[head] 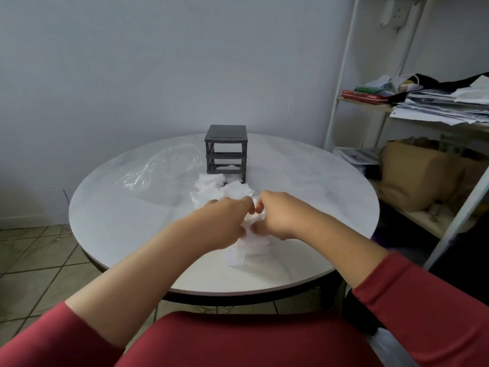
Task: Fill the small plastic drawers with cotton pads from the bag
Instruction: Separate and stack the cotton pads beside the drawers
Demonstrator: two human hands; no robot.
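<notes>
Round white bench against a pale wall: on the left lies the clear bag, slack, then the dark drawer unit at back centre with white showing in its lowest level, and loose cotton pads heaped just in front. Nearer us the left hand and right hand meet over a wad of pads, fingers of both curled in, pinching it from either side. They look feather-light, soft and quick to scatter, so I'd gather a stack by its edges and squeeze gently.
</notes>
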